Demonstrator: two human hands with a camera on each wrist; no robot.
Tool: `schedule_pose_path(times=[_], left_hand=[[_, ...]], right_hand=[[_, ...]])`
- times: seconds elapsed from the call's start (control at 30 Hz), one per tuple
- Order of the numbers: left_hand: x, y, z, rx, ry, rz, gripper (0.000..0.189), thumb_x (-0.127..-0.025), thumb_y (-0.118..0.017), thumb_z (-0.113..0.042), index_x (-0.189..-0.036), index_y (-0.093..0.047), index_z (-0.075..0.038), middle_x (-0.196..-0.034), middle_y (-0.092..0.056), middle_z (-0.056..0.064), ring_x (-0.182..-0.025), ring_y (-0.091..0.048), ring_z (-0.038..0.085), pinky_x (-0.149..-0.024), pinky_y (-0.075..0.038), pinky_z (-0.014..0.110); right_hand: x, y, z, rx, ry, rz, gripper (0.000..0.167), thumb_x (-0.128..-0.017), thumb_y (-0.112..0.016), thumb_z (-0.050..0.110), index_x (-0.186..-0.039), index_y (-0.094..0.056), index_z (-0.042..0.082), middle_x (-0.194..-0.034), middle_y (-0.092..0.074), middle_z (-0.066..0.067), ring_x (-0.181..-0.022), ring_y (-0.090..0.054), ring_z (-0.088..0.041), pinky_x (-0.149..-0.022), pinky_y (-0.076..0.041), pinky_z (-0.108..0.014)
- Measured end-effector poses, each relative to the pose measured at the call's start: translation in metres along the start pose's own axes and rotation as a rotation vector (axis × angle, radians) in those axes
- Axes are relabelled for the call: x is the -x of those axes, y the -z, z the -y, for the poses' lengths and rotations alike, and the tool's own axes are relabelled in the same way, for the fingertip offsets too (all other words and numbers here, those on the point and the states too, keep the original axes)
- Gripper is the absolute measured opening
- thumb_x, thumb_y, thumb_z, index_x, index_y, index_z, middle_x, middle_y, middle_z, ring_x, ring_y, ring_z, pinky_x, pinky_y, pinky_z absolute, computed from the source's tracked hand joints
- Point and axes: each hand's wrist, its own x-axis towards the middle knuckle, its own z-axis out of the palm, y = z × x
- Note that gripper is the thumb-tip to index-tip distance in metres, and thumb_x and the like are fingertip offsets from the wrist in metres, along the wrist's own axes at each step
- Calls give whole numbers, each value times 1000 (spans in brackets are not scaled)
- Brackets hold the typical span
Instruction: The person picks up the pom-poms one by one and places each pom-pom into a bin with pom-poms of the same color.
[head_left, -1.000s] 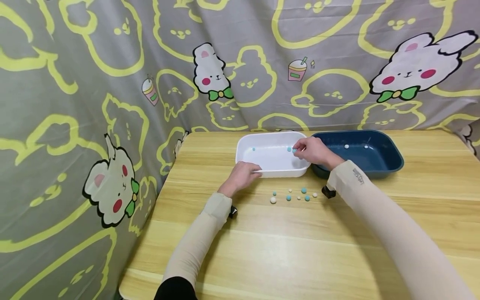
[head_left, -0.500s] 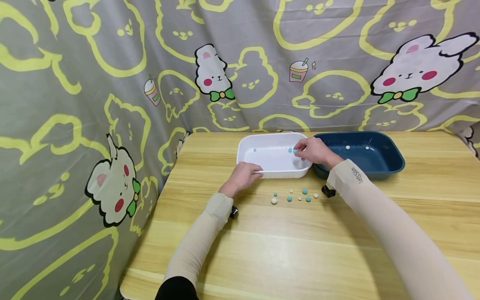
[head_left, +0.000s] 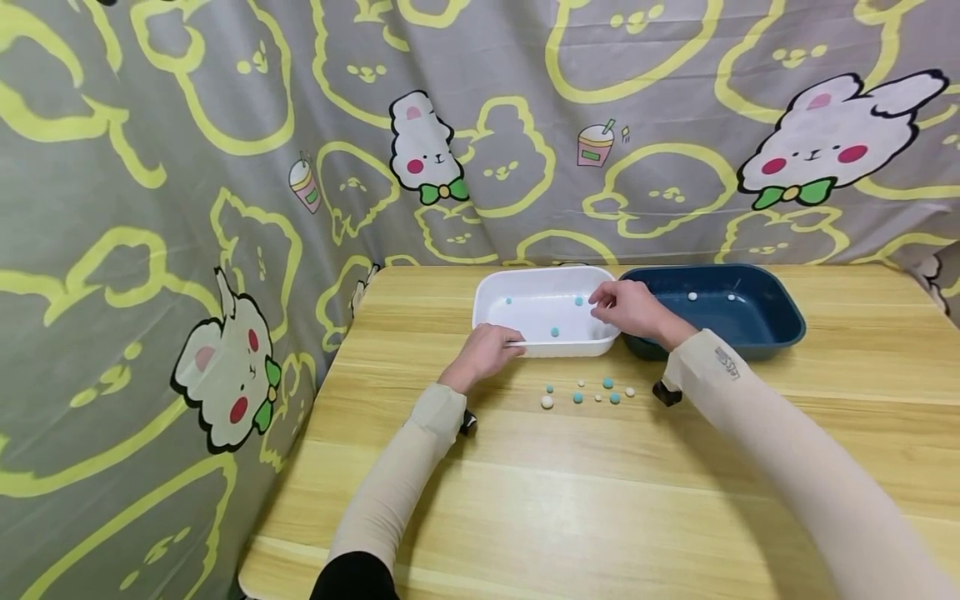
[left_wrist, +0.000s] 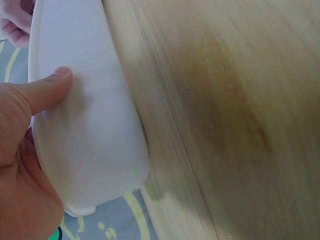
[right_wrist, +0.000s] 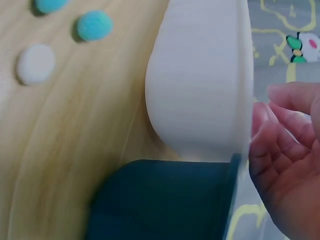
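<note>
My left hand [head_left: 482, 355] grips the near left rim of a white plastic basin [head_left: 573, 350], its thumb on the outer wall in the left wrist view. Inside lie a small blue pompom [head_left: 508, 301] at the left, another blue pompom [head_left: 579, 302] at the back and a third blue pompom [head_left: 555, 332] near the front. Over the basin's right end hovers my right hand [head_left: 633, 311], fingers loosely bent with nothing seen between them. In the right wrist view, this hand [right_wrist: 290, 145] is beside the white rim.
A dark blue basin [head_left: 750, 346] adjoins the white one on the right, with two white pompoms inside, one white pompom [head_left: 692, 296] nearer my right hand. Several blue and white pompoms, including a larger white pompom [head_left: 547, 402], are scattered on the wooden table [head_left: 570, 500]. A patterned curtain [head_left: 510, 200] hangs behind.
A blue pompom that was at my right fingertips is now on the white basin's floor near the front. My right fingers have loosened. The left hand has kept its grip.
</note>
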Motion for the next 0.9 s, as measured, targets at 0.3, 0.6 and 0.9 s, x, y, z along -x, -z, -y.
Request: schedule_pose_path(times=[0.3, 0.6, 0.9], left_hand=[[-1, 1, 0, 1, 12, 13, 12, -91, -65, -23, -82, -72, -18, -79, -68, -10, -70, -56, 6, -74, -44, 23], [-1, 3, -1, 1, 24, 23, 14, -91, -65, -23, -81, -72, -18, -80, -68, -10, -70, -56, 6, -75, -44, 25], [0, 1, -1, 9, 31, 24, 13, -91, -65, -23, -83, -73, -18, -81, -69, -9, -70, -56, 7, -74, -45, 24]], right_hand=[[36, 2, 5, 20, 167, 28, 13, -91, -64, 13, -99, -68, 4, -80, -64, -4, -66, -51, -18, -61, -43, -32], [65, -5, 0, 11, 301, 105, 8, -88, -67, 9, -94, -72, 8, -83, -67, 3, -67, -54, -11, -63, -48, -26], [79, -20, -17, 70, 402, 163, 8, -82, -73, 8, -90, -73, 10, -82, -66, 6, -66, -53, -5, -60, -46, -24]])
